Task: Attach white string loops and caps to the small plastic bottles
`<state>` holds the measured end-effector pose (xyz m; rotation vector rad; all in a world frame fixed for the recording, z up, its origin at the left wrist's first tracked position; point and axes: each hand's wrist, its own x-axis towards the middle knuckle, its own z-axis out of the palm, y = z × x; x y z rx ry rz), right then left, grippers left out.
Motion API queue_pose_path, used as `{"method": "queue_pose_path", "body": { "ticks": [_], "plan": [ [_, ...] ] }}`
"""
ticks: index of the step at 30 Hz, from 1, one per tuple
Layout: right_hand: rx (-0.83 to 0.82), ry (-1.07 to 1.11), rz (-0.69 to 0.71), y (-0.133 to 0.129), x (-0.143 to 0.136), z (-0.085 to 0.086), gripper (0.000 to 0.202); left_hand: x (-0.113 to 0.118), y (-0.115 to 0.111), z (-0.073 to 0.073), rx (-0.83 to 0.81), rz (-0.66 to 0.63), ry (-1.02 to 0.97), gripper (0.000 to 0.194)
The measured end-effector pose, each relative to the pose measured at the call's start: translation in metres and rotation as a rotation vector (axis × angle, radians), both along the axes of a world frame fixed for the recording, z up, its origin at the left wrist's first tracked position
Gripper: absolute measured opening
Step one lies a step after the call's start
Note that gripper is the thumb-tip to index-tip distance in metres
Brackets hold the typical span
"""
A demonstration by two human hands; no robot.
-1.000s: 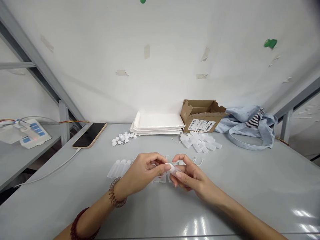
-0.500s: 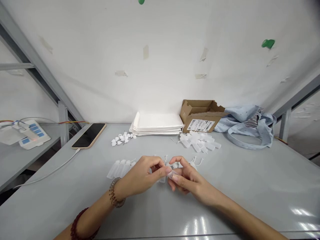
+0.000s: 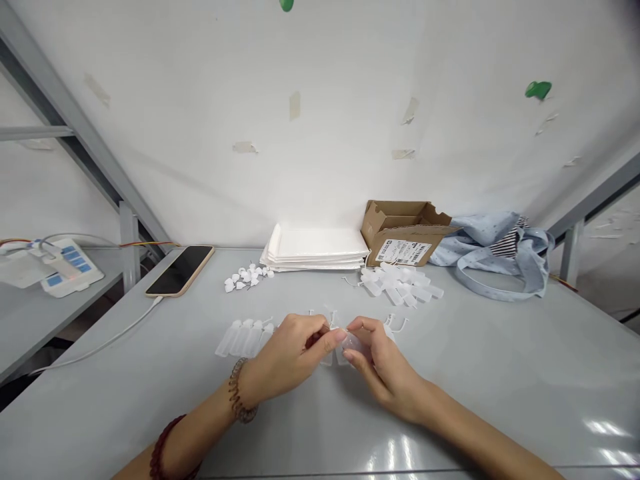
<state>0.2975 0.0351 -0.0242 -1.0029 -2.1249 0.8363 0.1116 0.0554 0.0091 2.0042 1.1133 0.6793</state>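
Over the middle of the table my left hand (image 3: 303, 347) pinches the upper end of a small translucent plastic tube (image 3: 354, 342) between thumb and fingers. My right hand (image 3: 387, 367) curls around the same piece from the right, with thumb and index finger at its sides. The fingers partly hide it. Beneath and behind the hands lie more such tubes, some showing thin white strips (image 3: 400, 325) at their tops. Left of my left hand, several translucent tubes with white tops (image 3: 245, 337) lie side by side in a row.
Small white caps (image 3: 247, 277) lie loose at the back left, and a heap of translucent tubes (image 3: 403, 285) at the back right. Behind stand white envelopes (image 3: 317, 247), an open cardboard box (image 3: 405, 233) and a light-blue cloth bag (image 3: 500, 253). A charging phone (image 3: 180, 271) lies left.
My right hand has shifted slightly right and its fingers have loosened around the tube. My left hand stays at the tube's upper end. The view has moved a little.
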Motion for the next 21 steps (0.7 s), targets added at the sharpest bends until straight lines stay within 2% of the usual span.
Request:
{"method": "queue_pose_path", "body": {
  "ticks": [3,8,12,15,17,21],
  "plan": [
    [0.209,-0.142,-0.012,0.001,0.0,-0.005,0.021,0.001,-0.001,-0.002,-0.017,-0.043,-0.02,0.042],
    [0.377,-0.13,0.027,0.001,0.0,-0.006,0.022,-0.001,-0.002,0.002,-0.167,-0.08,-0.075,0.04],
    [0.452,-0.111,0.039,0.002,-0.002,-0.012,0.024,0.0,-0.001,0.0,-0.211,-0.037,-0.1,0.041],
    [0.345,-0.057,0.057,-0.001,-0.003,-0.009,0.022,0.001,-0.001,-0.001,-0.245,-0.048,-0.102,0.044],
    [0.19,0.0,0.093,-0.004,-0.002,0.0,0.018,0.0,-0.001,0.0,-0.259,-0.08,-0.114,0.044],
    [-0.364,0.235,0.151,-0.009,0.002,0.018,0.01,-0.003,-0.002,0.007,-0.188,-0.174,-0.151,0.031]
  ]
}}
